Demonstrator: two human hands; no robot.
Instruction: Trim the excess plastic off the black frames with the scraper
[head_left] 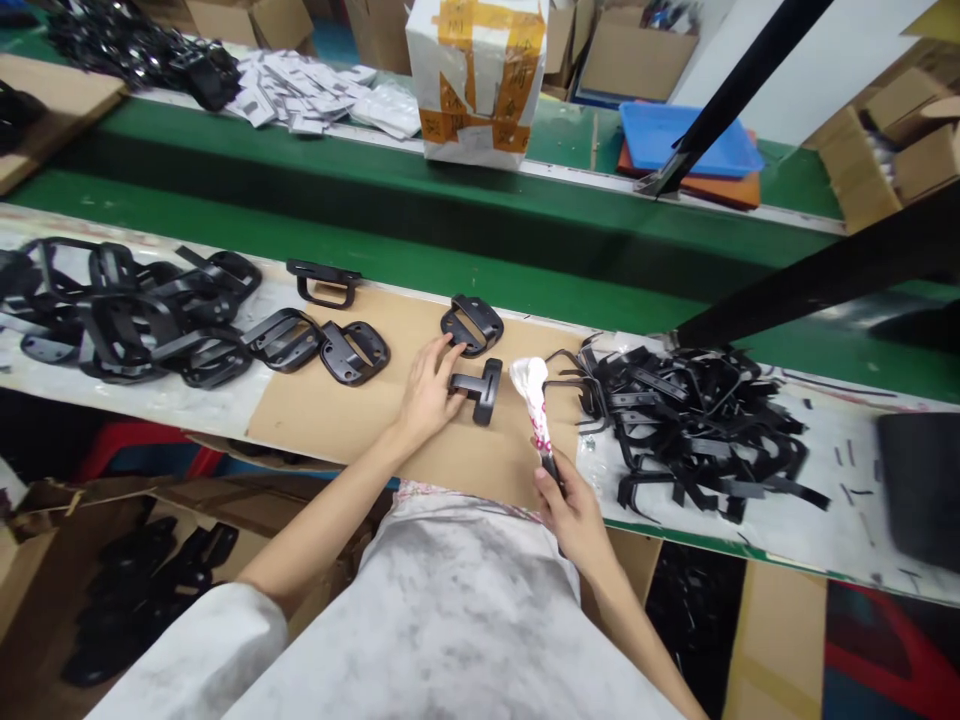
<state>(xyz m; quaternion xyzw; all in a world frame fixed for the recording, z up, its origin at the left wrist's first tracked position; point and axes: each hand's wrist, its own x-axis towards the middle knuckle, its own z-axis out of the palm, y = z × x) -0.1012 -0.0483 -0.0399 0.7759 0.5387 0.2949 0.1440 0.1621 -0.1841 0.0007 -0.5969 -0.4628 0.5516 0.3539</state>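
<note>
Brown cardboard [352,410] is laid over a long workbench, and everything is placed around it. On the cardboard, a black T-shaped part [478,388] is pressed down by the flat, spread fingers of the left hand [429,392]. Near the cardboard's right edge, a cloth-wrapped tool [534,400] is gripped tight by the right hand [574,510]. The part could be pushed sideways, because it is only pressed, not gripped.

— How are the hands placed?
— The left hand [429,388] lies palm down, arm stretched forward, fingers spread.
— The other?
— The right hand [574,510] sits nearer the body, fingers curled in a fist-like grip.
</note>
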